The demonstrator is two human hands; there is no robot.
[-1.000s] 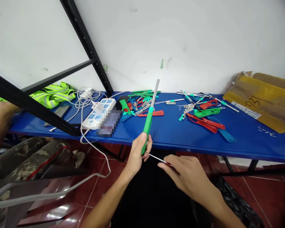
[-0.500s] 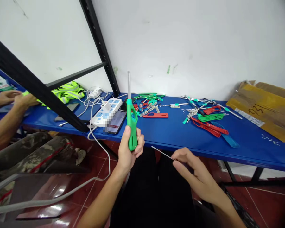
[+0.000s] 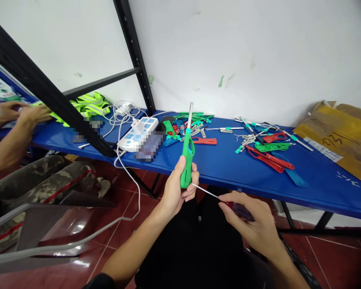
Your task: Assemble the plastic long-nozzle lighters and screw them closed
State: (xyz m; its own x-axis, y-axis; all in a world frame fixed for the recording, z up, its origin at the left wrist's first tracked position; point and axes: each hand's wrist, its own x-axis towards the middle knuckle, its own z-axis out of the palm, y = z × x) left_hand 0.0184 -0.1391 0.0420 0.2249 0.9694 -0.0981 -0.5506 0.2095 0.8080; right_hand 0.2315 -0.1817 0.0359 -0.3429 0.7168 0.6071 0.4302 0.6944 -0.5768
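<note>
My left hand (image 3: 178,185) is closed around the lower handle of a green long-nosed lighter (image 3: 186,160), its metal tube pointing up and slightly tilted right. In my right hand (image 3: 249,216) is a screwdriver (image 3: 242,210) with a dark red handle, gripped between thumb and fingers. The thin shaft points left, and its tip appears at or close to the lower end of the lighter; whether they touch I cannot tell. Behind the lighter, a red handle shell (image 3: 205,141) lies on the blue table (image 3: 222,164) beside a heap of small lighter parts (image 3: 198,129).
More lighter parts (image 3: 255,140) and red shells (image 3: 269,160) lie to the right, near a taped cardboard box (image 3: 333,138). A white power strip (image 3: 138,132) and cables stand left, by a black metal post (image 3: 135,52). Another person's hands (image 3: 33,114) are at far left, near a yellow-green vest (image 3: 92,105).
My left hand has moved right with the lighter, bringing it near the screwdriver tip. The screwdriver's handle now shows in my right hand. The whole view has shifted slightly.
</note>
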